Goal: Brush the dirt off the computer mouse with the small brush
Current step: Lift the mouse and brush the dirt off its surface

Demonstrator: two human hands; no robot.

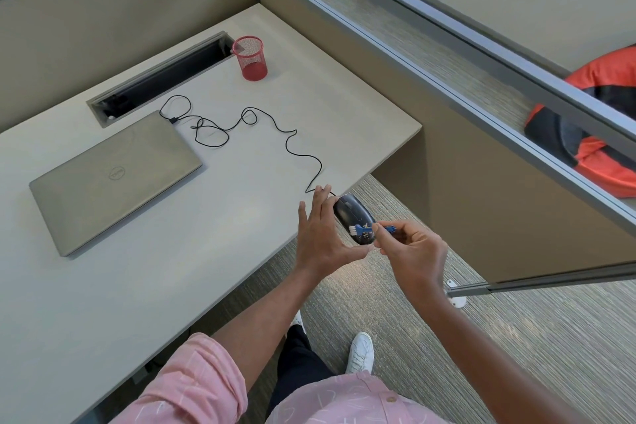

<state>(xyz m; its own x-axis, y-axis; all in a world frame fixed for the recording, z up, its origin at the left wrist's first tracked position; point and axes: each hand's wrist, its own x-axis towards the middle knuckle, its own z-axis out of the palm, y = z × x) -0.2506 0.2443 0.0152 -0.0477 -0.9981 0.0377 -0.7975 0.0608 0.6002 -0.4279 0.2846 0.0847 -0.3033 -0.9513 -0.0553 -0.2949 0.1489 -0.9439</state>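
Note:
A black wired computer mouse (351, 215) is held just past the desk's right edge, above the carpet. My left hand (321, 237) cradles it from the left, thumb under its near end and fingers spread along its side. Specks of dirt show on the mouse's near half. My right hand (411, 253) pinches a small blue brush (370, 228) with white bristles. The bristles rest on the near top of the mouse. The mouse's black cable (292, 144) runs in loops across the desk to the laptop.
A closed grey laptop (115, 179) lies on the light desk (206, 251) to the left. A red mesh pen cup (250, 58) stands at the back beside a cable trough (161, 79). A glass partition (447, 55) bounds the right side, with an orange bag (599, 134) behind it.

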